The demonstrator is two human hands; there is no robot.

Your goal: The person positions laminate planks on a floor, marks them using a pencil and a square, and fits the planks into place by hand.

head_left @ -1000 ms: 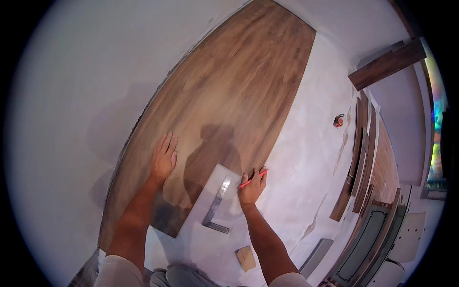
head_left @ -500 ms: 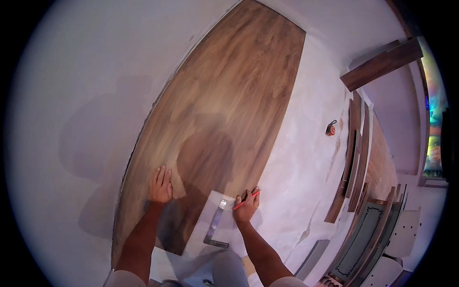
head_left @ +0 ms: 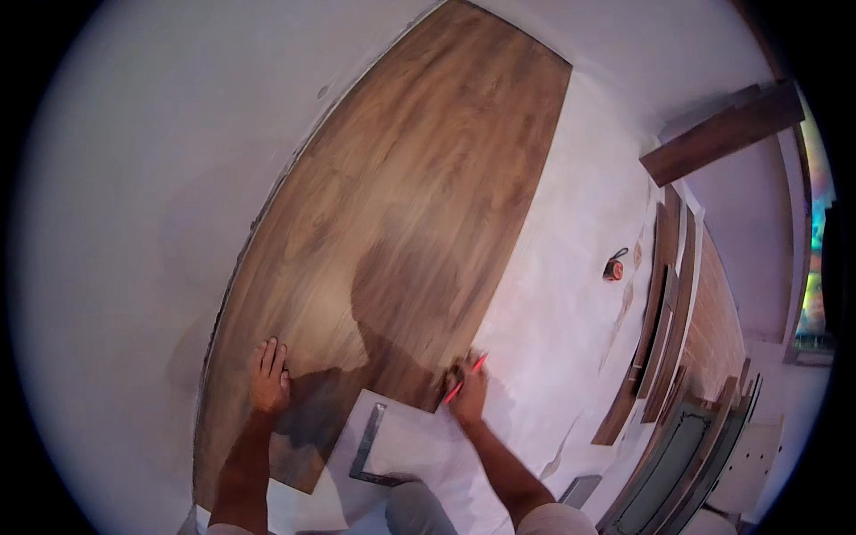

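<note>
My left hand [head_left: 269, 376] lies flat on the brown wood-grain flooring [head_left: 419, 169], its fingers spread slightly and pointing away from me. At the flooring's right edge, close to its near corner, my right hand [head_left: 468, 397] is closed around a red pencil [head_left: 466, 378]. The pencil slants up to the right; my fingers and the shadow hide whether its tip touches the plank. Between my arms, an L-shaped metal square [head_left: 364, 453] rests on the white floor sheet, beside the stepped end of the planks. Neither hand touches it.
An orange and black tape measure [head_left: 613, 269] sits on the white sheet [head_left: 535, 303] to the right. Beyond it lie several loose planks [head_left: 655, 330] and a dark plank [head_left: 722, 134]. A grey block [head_left: 580, 489] is near my right elbow. A wall [head_left: 116, 223] borders the flooring's left side.
The view has shifted, so the flooring sits lower and further left. My right hand with the pencil has moved forward along the flooring's edge, uncovering its near corner. My left hand stays on the planks.
</note>
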